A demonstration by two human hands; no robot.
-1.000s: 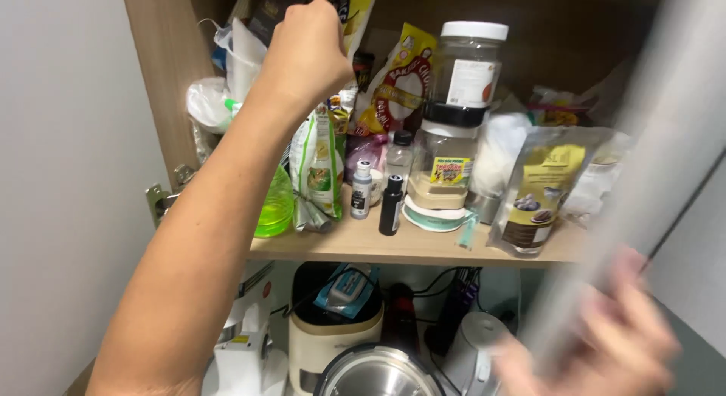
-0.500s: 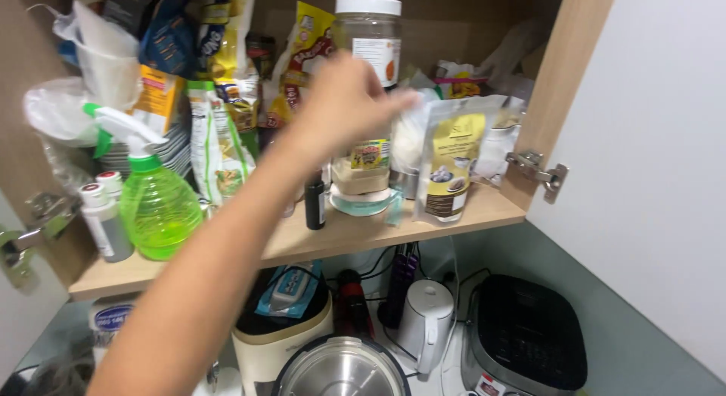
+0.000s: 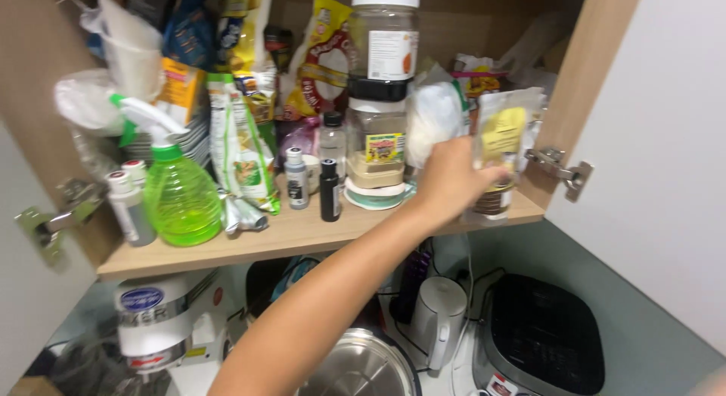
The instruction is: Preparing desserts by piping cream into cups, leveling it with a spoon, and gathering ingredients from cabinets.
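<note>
My left hand (image 3: pixel 452 183) reaches up from below to the right end of the wooden cupboard shelf (image 3: pixel 302 233). Its fingers are closed on the left edge of a standing foil pouch with a yellow label (image 3: pixel 503 139). Just left of the hand are a stack of two clear jars (image 3: pixel 382 86), a white plastic-wrapped bundle (image 3: pixel 435 112) and a round lid or plate (image 3: pixel 374 195). Only a blurred sliver of my right hand (image 3: pixel 717 381) shows at the bottom right corner.
The shelf is crowded: a green spray bottle (image 3: pixel 180 195), small dropper bottles (image 3: pixel 329 188), snack bags (image 3: pixel 242 150) and a white bottle (image 3: pixel 127 207). The cupboard door (image 3: pixel 665 139) stands open at right on its hinge (image 3: pixel 563 169). Below are a kettle (image 3: pixel 439 316), a black cooker (image 3: pixel 541 332), a steel pot (image 3: pixel 363 369) and a mixer (image 3: pixel 147 320).
My left hand moved from the upper left of the shelf across to the right and down, and closed on the yellow-labelled pouch. The view swung right; the door now stands open.
</note>
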